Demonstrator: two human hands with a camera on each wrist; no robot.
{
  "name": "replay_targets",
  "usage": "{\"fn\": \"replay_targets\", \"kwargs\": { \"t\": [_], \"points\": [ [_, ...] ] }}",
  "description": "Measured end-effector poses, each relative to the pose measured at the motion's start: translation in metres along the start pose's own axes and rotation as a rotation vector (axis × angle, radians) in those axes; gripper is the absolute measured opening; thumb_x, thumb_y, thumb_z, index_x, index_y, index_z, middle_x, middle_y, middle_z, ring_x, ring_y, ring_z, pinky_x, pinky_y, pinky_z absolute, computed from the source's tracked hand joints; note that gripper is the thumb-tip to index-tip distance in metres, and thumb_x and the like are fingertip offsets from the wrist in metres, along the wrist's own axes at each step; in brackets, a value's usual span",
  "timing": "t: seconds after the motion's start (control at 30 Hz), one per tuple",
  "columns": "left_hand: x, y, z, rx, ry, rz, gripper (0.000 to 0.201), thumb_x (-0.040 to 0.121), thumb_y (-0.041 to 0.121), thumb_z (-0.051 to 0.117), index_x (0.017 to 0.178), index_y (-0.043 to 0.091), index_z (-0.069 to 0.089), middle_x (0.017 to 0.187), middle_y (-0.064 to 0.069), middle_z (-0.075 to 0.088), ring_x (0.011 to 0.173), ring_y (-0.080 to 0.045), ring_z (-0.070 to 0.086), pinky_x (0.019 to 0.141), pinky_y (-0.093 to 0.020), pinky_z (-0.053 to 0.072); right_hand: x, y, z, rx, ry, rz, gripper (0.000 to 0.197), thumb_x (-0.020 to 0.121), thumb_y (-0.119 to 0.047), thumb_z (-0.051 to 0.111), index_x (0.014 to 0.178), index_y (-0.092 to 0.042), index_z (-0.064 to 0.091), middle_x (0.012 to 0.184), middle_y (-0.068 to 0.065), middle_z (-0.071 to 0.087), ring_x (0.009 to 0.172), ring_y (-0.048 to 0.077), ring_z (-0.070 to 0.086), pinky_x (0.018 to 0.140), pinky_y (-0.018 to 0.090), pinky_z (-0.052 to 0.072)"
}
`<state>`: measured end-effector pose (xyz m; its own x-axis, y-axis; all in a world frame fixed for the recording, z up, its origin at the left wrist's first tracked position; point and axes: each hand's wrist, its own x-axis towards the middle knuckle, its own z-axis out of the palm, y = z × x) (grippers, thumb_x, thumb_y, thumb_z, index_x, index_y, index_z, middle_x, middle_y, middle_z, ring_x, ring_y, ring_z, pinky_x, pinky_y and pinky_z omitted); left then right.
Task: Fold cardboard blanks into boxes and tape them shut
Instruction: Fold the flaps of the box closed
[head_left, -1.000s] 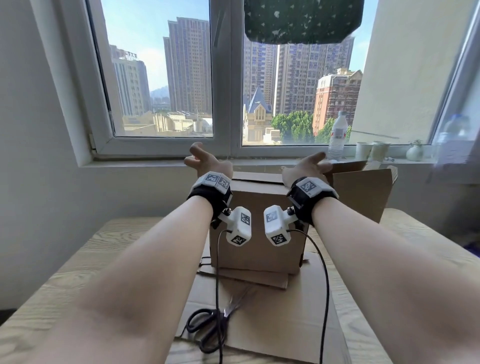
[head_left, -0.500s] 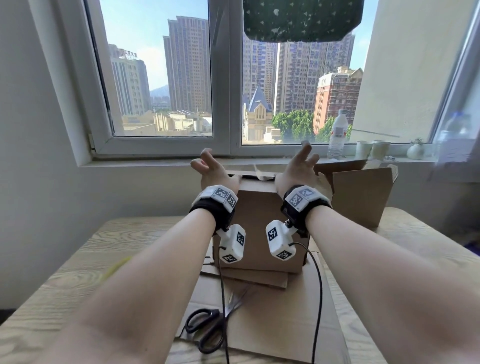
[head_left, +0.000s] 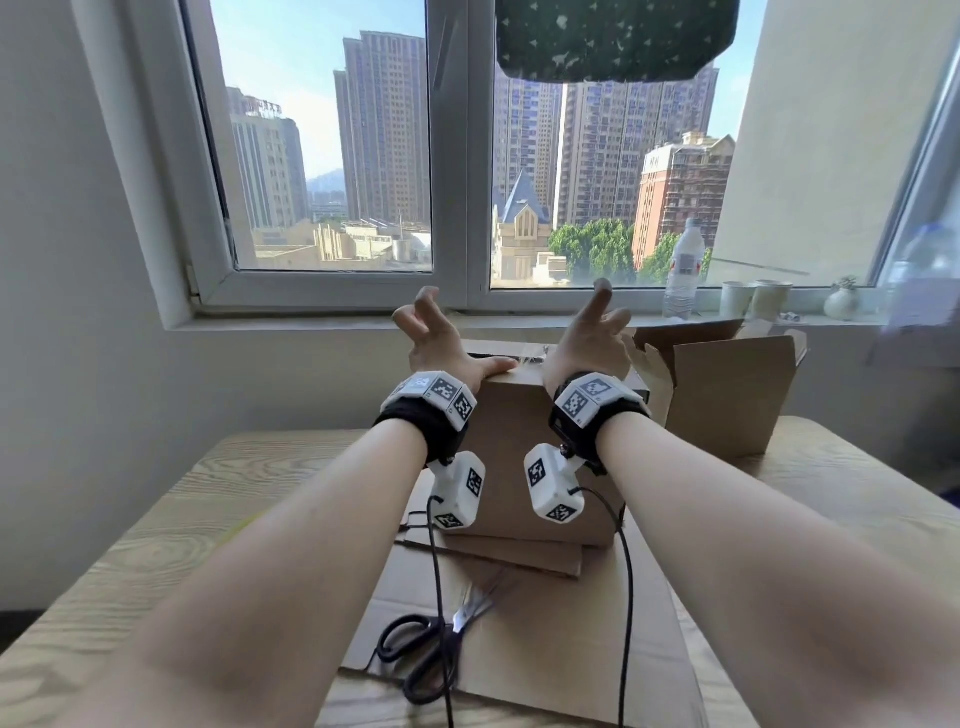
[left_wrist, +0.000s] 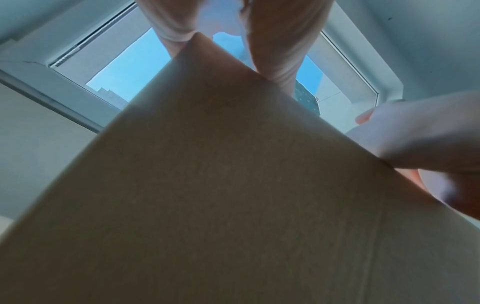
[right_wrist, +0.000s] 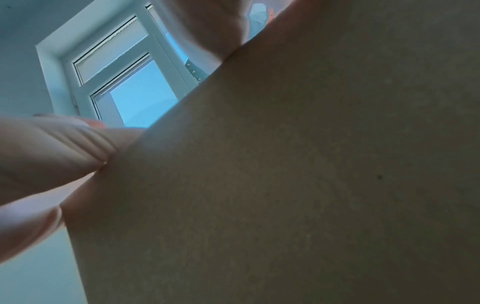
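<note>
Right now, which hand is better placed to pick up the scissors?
Left, probably. The scissors lie under the left forearm, left of the box. Both the left hand and right hand rest on the box top.

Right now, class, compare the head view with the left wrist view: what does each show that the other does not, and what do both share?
Only the head view shows the wooden table, the scissors lying on a flat cardboard blank, a second open box and a water bottle on the sill. Only the left wrist view shows the near box wall from below, up close. Both show the box, the left hand on its top edge, and the window.
</note>
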<state>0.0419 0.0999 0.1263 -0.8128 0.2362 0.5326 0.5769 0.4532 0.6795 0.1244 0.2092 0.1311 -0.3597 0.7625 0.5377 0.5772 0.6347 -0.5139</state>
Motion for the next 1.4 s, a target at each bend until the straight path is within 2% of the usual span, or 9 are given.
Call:
{"fn": "replay_targets", "kwargs": {
  "t": [0.17, 0.37, 0.6, 0.73, 0.9, 1.03, 1.2, 1.33, 1.4],
  "points": [
    [0.001, -0.003, 0.003, -0.029, -0.022, 0.069, 0.109, 0.058, 0.037, 0.093, 0.138, 0.015, 0.022, 0.137, -0.009, 0.019, 0.107, -0.027, 0.057, 0.094, -0.037, 0.049, 0.003, -0.010, -0.004, -0.061, -0.087, 0.003, 0.097, 0.097, -0.009, 0.055, 0.152, -0.014, -0.025, 0.132, 0.017, 0.036, 0.063, 0.020, 0.039, 0.071, 0.035, 0.043],
    [0.006, -0.006, 0.004, 0.016, -0.066, 0.164, 0.111, 0.056, 0.037, 0.094, 0.138, 0.020, 0.021, 0.133, -0.006, 0.021, 0.101, -0.023, 0.060, 0.097, -0.034, 0.045, 0.013, -0.007, -0.024, -0.161, -0.151, -0.008, 0.095, 0.097, -0.002, 0.050, 0.149, -0.011, -0.030, 0.152, 0.024, 0.023, 0.108, 0.031, 0.061, 0.092, 0.043, 0.048],
    [0.009, -0.007, -0.002, 0.106, -0.120, 0.199, 0.109, 0.060, 0.045, 0.090, 0.137, 0.019, 0.018, 0.131, -0.007, 0.021, 0.095, -0.018, 0.045, 0.093, -0.033, 0.047, 0.030, -0.003, -0.029, -0.197, -0.199, -0.064, 0.105, 0.092, -0.010, 0.060, 0.150, -0.012, -0.028, 0.149, 0.026, 0.019, 0.097, 0.033, 0.061, 0.084, 0.040, 0.051],
    [0.010, -0.007, -0.005, 0.105, -0.123, 0.158, 0.113, 0.056, 0.047, 0.092, 0.134, 0.023, 0.013, 0.130, -0.006, 0.019, 0.105, -0.023, 0.049, 0.096, -0.031, 0.045, 0.034, 0.004, -0.034, -0.167, -0.020, -0.145, 0.091, 0.087, -0.004, 0.061, 0.155, -0.014, 0.001, 0.144, 0.022, 0.025, 0.073, 0.028, 0.054, 0.076, 0.041, 0.047],
    [0.010, -0.006, -0.008, 0.069, -0.112, 0.083, 0.119, 0.049, 0.050, 0.094, 0.131, 0.026, 0.012, 0.129, -0.005, 0.018, 0.111, -0.031, 0.053, 0.097, -0.036, 0.047, 0.045, 0.016, -0.031, 0.224, 0.133, 0.055, 0.080, 0.083, 0.010, 0.055, 0.151, -0.011, 0.017, 0.149, 0.025, 0.020, 0.111, 0.042, 0.057, 0.092, 0.044, 0.049],
    [0.010, -0.005, -0.007, 0.091, -0.097, 0.042, 0.120, 0.048, 0.053, 0.093, 0.134, 0.025, 0.014, 0.130, -0.005, 0.019, 0.100, -0.034, 0.058, 0.092, -0.040, 0.051, 0.040, 0.022, -0.017, 0.290, 0.028, 0.242, 0.080, 0.091, -0.010, 0.059, 0.152, -0.013, 0.007, 0.153, 0.027, 0.010, 0.121, 0.043, 0.053, 0.100, 0.051, 0.048],
    [0.010, -0.006, -0.008, -0.050, -0.093, -0.033, 0.089, 0.075, 0.035, 0.081, 0.134, 0.025, 0.015, 0.127, -0.003, 0.019, 0.087, -0.025, 0.051, 0.079, -0.029, 0.046, 0.031, 0.029, -0.008, 0.264, 0.060, 0.154, 0.068, 0.093, -0.023, 0.060, 0.142, -0.017, 0.012, 0.141, 0.022, 0.023, 0.105, 0.041, 0.063, 0.086, 0.050, 0.055],
    [0.017, -0.001, -0.005, -0.218, -0.022, -0.168, 0.063, 0.087, 0.006, 0.061, 0.133, 0.018, 0.019, 0.117, -0.001, 0.018, 0.068, -0.006, 0.037, 0.057, -0.013, 0.036, 0.024, 0.029, -0.012, 0.171, -0.027, 0.103, 0.076, 0.098, -0.028, 0.056, 0.152, -0.013, 0.005, 0.147, 0.021, 0.018, 0.118, 0.040, 0.057, 0.095, 0.045, 0.048],
    [0.021, 0.000, -0.004, -0.294, 0.000, -0.232, 0.058, 0.088, 0.006, 0.060, 0.130, 0.016, 0.021, 0.115, -0.002, 0.019, 0.068, -0.004, 0.031, 0.061, -0.015, 0.040, 0.020, 0.029, -0.017, 0.130, -0.063, 0.088, 0.079, 0.099, -0.031, 0.053, 0.153, -0.014, -0.001, 0.150, 0.021, 0.015, 0.123, 0.039, 0.054, 0.097, 0.044, 0.046]
  ]
}}
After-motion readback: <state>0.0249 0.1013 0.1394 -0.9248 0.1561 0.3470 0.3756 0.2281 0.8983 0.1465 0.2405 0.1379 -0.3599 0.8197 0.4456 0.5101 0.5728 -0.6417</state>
